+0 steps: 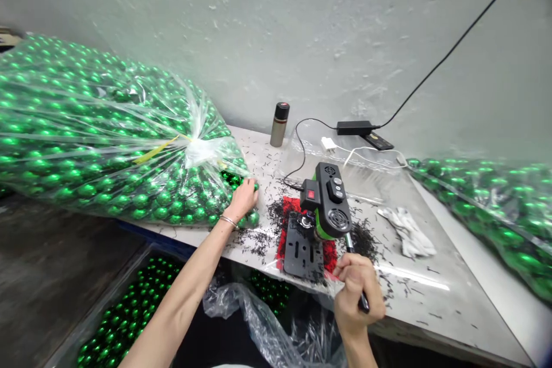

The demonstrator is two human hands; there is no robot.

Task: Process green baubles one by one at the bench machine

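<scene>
My left hand point(244, 200) is at the right end of a large clear plastic bag point(199, 152) of shiny green balls. Its fingers are curled beside a dark opening in the bag, with a green ball point(252, 218) just below them; what they hold, if anything, is hidden. My right hand point(359, 292) is closed around the black lever handle point(363, 303) of a small bench machine point(334, 198). The machine has a black housing with two round vents, a red switch and a slotted black base plate point(303, 259). Under it lies a red mat point(331, 259).
Small black bits point(361, 238) litter the white table point(435, 305). White gloves point(406, 232), a spray can point(280, 125) and a power adapter point(354, 127) with cables are around the machine. Another bag of green balls point(495, 207) is at right. Below the edge, a lined container point(129, 305) holds green balls.
</scene>
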